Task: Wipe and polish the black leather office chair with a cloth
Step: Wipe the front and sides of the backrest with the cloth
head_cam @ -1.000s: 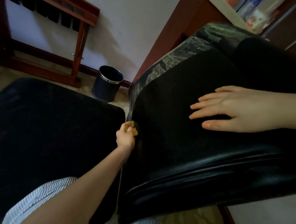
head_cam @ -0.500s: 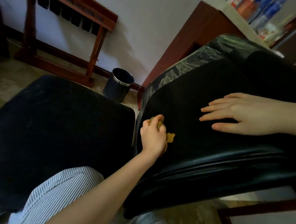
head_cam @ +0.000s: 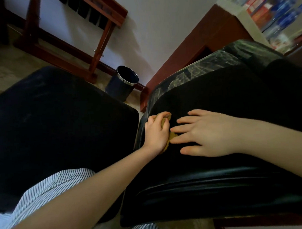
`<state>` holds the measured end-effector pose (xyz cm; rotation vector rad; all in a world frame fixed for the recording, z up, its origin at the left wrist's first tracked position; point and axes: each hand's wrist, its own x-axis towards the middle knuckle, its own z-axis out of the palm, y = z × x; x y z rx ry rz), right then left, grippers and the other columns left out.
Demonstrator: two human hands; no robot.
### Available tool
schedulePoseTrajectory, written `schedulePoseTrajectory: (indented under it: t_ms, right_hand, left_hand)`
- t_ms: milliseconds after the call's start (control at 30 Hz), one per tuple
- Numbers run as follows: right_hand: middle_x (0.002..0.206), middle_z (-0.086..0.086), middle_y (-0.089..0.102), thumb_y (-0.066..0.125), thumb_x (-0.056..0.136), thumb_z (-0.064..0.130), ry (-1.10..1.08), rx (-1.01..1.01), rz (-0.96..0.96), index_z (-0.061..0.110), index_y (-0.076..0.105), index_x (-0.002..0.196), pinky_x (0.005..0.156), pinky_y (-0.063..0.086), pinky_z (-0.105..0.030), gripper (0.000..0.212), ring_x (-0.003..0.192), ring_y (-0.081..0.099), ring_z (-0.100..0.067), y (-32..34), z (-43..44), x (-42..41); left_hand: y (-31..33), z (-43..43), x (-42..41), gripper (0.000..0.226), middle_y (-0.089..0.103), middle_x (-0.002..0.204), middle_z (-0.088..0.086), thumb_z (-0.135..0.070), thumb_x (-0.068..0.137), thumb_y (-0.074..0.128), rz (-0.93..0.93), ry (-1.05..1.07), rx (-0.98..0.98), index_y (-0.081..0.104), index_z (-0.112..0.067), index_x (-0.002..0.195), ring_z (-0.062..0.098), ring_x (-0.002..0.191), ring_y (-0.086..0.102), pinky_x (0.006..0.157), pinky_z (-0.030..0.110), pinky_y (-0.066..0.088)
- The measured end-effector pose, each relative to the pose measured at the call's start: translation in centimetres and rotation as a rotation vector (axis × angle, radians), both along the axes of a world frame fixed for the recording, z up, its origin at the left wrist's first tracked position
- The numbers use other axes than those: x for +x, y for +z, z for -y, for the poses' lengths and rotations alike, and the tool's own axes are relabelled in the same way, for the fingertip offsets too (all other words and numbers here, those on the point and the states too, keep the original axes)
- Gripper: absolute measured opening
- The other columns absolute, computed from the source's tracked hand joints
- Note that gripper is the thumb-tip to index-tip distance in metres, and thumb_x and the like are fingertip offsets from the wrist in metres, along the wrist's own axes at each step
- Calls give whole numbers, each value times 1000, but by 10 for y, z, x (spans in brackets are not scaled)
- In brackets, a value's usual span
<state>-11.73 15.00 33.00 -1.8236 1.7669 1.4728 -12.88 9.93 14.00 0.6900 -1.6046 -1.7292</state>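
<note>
My left hand (head_cam: 155,132) curls round the cloth (head_cam: 167,120) at the chair's (head_cam: 221,173) left edge. My right hand (head_cam: 207,135), fingers (head_cam: 183,129) flat and empty, rests just right of it, across the likely wiping path.

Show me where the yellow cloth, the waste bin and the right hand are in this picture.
yellow cloth (head_cam: 167,118): head view, the bunched upper part that shows.
waste bin (head_cam: 119,88): head view, its dark outer wall.
right hand (head_cam: 206,135): head view, the back of the hand.

An office: wooden desk (head_cam: 204,43), wastebasket (head_cam: 121,87), leather chair (head_cam: 220,165).
</note>
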Motion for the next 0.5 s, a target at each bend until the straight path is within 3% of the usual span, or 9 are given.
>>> schedulePoseTrajectory:
  t_ms: [233, 333, 400, 500]
  right_hand:
    - [157, 10, 13, 22, 98, 51, -57, 51, 13, 37, 23, 146, 115, -7, -35, 50, 144, 1, -12, -36, 5, -21]
    - [157, 11, 13, 22, 98, 50, -124, 63, 30, 37, 22, 147, 115, -5, -34, 50, 144, 1, -10, -41, 8, -27]
    - [157, 11, 13, 22, 98, 50, -134, 67, 36, 38, 21, 146, 115, -4, -34, 50, 144, 3, -10, -44, 10, -30]
    - [156, 12, 12, 22, 98, 51, -143, 82, 24, 41, 19, 146, 115, -2, -34, 49, 144, 3, -9, -47, 10, -33]
  left_hand:
    - [-41, 55, -65, 32, 47, 124, 8, -19, 98, 40, 65, 9, 48, 55, -25, 126, 21, 120, 40, 98, 21, 24]
    - [-63, 76, -88, 31, 49, 123, 12, -16, 97, 42, 69, 30, 128, 57, -22, 124, 23, 118, 46, 99, 24, 34]
    - [-78, 79, -97, 30, 53, 120, 20, -12, 96, 42, 66, 45, 199, 59, -18, 120, 31, 109, 55, 83, 19, 45]
    - [-92, 72, -97, 31, 56, 118, 19, -10, 96, 40, 86, 43, 249, 59, -14, 121, 25, 99, 59, 62, 2, 40]
